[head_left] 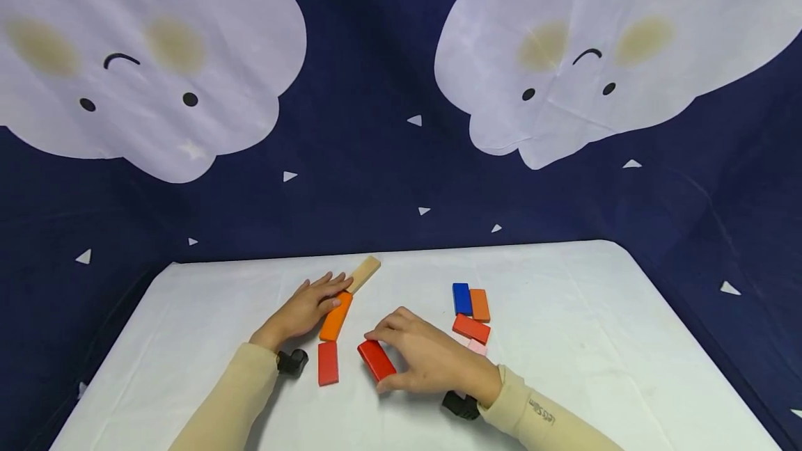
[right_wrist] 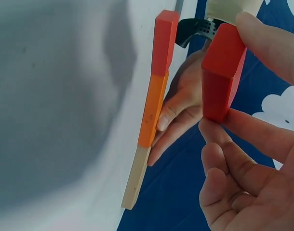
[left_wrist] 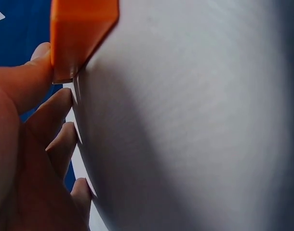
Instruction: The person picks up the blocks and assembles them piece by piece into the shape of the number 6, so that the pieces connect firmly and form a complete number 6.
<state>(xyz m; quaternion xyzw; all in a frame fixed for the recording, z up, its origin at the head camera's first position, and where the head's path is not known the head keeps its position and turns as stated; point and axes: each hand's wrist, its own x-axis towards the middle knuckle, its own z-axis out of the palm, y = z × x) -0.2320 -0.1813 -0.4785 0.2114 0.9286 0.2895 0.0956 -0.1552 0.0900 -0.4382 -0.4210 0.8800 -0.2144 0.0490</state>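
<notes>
Right hand [head_left: 432, 353], lower centre of the head view: gripping. Thumb and fingertips pinch a glossy red block [head_left: 376, 361] at opposite ends. Whether this block's underside meets the table cannot be told.

Left hand [head_left: 310, 308], left of centre: not closed. Fingers are extended, with the thumb against the side of an orange block [head_left: 336, 319]. The fingers reach the joint with a plain wooden block [head_left: 365, 274]; contact with the latter cannot be confirmed.

The wooden block, the orange block and a second red block [head_left: 328, 363] form a slightly bent row, running from mid-frame down toward lower left of centre. The pinched block lies just right of this row, apart from it.

Right of centre stands a further group: a blue block [head_left: 461, 298] beside a smaller orange block [head_left: 480, 305], a third red block [head_left: 471, 328] slanted below them, and a pink block [head_left: 477, 347] partly hidden by the right hand.

Markings: the right sleeve [head_left: 514, 395], lower right, bears small dark inverted lettering, not reliably legible. No writing is readable on the blocks.

White table [head_left: 595, 312] across the lower frame; navy backdrop [head_left: 370, 89] with inverted printed clouds above.
</notes>
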